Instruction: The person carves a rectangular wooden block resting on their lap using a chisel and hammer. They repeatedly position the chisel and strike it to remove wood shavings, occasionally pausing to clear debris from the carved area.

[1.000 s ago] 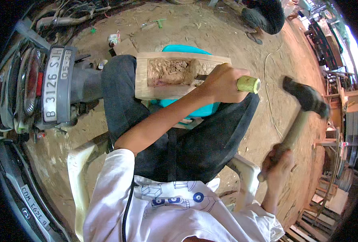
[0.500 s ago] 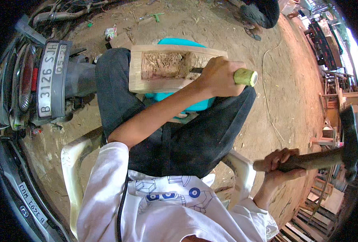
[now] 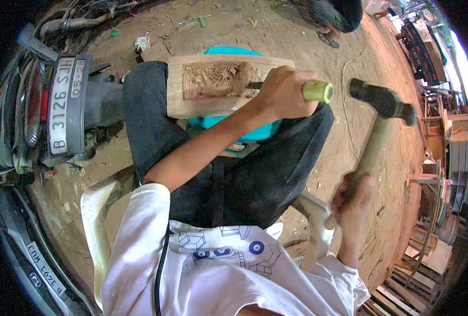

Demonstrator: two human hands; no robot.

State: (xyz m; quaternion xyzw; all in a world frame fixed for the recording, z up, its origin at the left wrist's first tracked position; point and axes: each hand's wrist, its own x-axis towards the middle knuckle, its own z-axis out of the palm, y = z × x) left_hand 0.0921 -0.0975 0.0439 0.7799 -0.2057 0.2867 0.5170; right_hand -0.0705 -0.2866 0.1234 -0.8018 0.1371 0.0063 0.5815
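My left hand (image 3: 284, 92) is closed around a chisel's yellow-green handle (image 3: 317, 90), its dark blade (image 3: 253, 85) reaching into a pale wooden block (image 3: 191, 108). A rough rectangular recess in the block is littered with shavings. Beneath the block is a turquoise plastic support (image 3: 231, 129), between my dark-trousered knees. My right hand (image 3: 352, 197), blurred, grips the wooden handle of a hammer, whose black head (image 3: 381, 102) is up to the right of the chisel, apart from it.
A motorbike's rear (image 3: 99, 108) stands close on my left. I sit in a white plastic chair (image 3: 89, 210). Another person's sandaled foot (image 3: 328, 39) shows beyond my right knee. A cord (image 3: 345, 131) lies on the dirt ground; timber pieces (image 3: 431, 253) line the right.
The hammer has swung from lying sideways at the right half a second ago to pointing forward, head nearer the chisel, much as one second ago. My left hand keeps its hold on the chisel.
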